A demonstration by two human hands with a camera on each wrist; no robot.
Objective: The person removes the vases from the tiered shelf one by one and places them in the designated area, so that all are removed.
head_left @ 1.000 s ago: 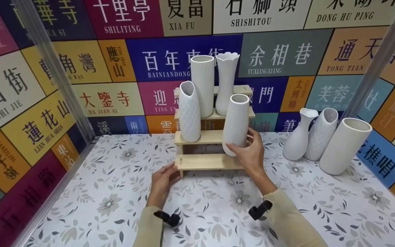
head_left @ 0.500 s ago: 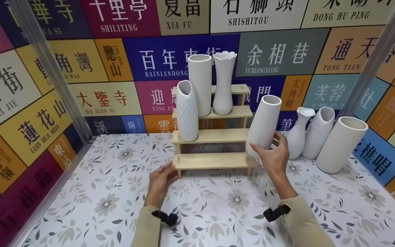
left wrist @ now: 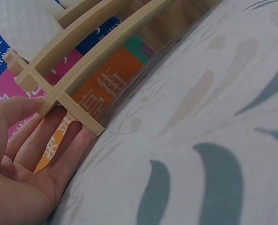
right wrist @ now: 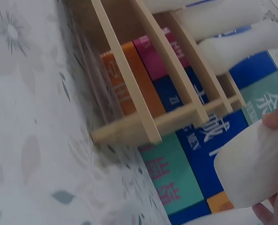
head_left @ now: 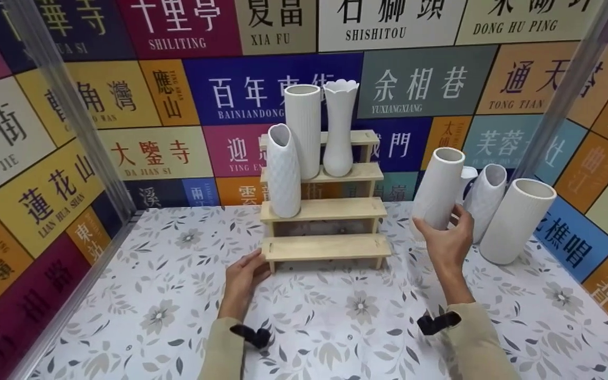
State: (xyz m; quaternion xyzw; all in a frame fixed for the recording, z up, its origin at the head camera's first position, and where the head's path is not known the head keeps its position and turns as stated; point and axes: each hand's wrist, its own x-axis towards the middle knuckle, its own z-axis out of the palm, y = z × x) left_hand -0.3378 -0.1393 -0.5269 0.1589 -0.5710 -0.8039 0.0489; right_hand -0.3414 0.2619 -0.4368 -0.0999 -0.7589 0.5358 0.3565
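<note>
My right hand (head_left: 449, 245) grips a white tapered vase (head_left: 437, 187) low on its body, thumb on one side and fingers on the other. The vase leans slightly, its mouth facing up; its base fills the lower right of the right wrist view (right wrist: 249, 164). My left hand (head_left: 241, 277) touches the left front corner of a stepped wooden stand (head_left: 325, 248). In the left wrist view, the fingers (left wrist: 68, 157) reach almost straight to the front leg. On the stand are a slant-mouthed textured vase (head_left: 284, 179), a ribbed cylinder vase (head_left: 304, 134) and a scalloped-rim vase (head_left: 341, 132).
To the right stand a wide ribbed vase (head_left: 515, 224), a slant-mouthed vase (head_left: 487, 200) and a vase with a flared rim (head_left: 467, 174), mostly hidden behind the held one. A flower-patterned cloth (head_left: 304, 332) covers the table. Sign-printed panels (head_left: 425, 79) rise behind.
My right hand has carried the tapered vase from over the stand's lower steps rightward, off the stand, to in front of the flared-rim vase. My left hand stays at the stand's corner.
</note>
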